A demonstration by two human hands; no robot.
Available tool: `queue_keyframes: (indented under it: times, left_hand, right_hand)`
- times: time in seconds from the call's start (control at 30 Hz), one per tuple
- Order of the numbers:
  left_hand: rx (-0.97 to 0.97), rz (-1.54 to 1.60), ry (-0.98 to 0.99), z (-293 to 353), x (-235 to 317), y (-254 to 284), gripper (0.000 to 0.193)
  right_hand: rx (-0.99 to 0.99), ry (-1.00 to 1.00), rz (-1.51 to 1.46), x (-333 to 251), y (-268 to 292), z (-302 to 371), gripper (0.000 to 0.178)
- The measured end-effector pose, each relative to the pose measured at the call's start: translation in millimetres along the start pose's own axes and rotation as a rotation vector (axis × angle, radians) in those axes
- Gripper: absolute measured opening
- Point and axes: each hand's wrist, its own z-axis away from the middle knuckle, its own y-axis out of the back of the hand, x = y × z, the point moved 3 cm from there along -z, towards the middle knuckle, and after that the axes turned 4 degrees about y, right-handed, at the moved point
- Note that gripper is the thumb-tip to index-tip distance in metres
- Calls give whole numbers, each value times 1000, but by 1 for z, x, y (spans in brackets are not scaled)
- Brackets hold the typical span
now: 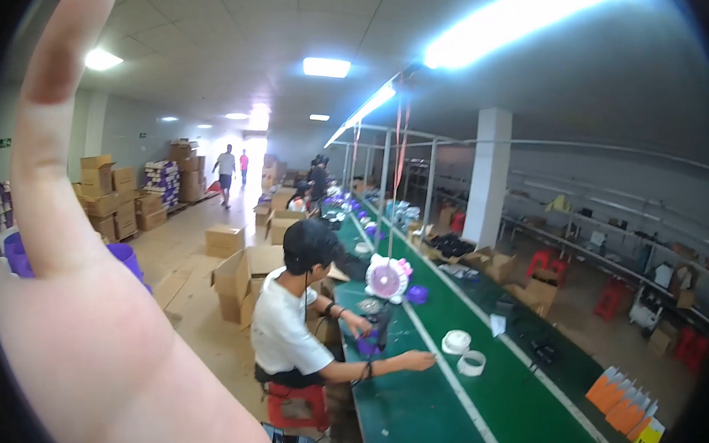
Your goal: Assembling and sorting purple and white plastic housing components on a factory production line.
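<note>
My left hand [104, 336] fills the left side and lower left, very close. One finger stands stretched upward with a dark smudge near its tip; the other fingers do not show. Nothing is visible in this hand, and my right hand is out of view. Beyond it, a co-worker in a white shirt [290, 319] sits at a green workbench [407, 424]. One of that person's hands is at a purple part [370, 344]; the other reaches toward the belt. Two white round parts, a disc-like one [456, 341] and a ring [471, 363], lie on the green conveyor belt [513, 422].
A pink-and-white fan [388, 279] stands by the belt. Open cardboard boxes [245, 284] and a red stool [299, 405] are on the floor. Orange and yellow cards [623, 408] stand at the right edge. Shelving [614, 225] lines the right; people [226, 173] walk at the back.
</note>
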Motion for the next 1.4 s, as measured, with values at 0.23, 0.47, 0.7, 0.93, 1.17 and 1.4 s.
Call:
queue_keyframes:
  times: [0.23, 0.47, 0.7, 0.93, 1.17, 1.4]
  left_hand:
    - [-15, -24, 99, 24, -9, -1, 105]
    - [-195, -219, 258, 53, -3, 61, 104]
    - [-248, -411, 354, 64, 19, 115, 103]
    - [-286, -447, 345, 54, 8, 131, 103]
    - [-292, -327, 505, 72, -11, 104, 89]
    - [-2039, -91, 1045, 316, 8, 161, 61]
  right_hand:
    - [198, -66, 1, 23, 4, -7, 23]
    - [87, -85, -13, 50, -28, -18, 24]
    - [-22, -67, 46, 49, -60, -22, 23]
    - [47, -120, -40, 69, -73, -20, 24]
    - [-75, 20, 519, 126, -45, -22, 26]
    - [-158, -196, 1006, 205, -2, 26, 31]
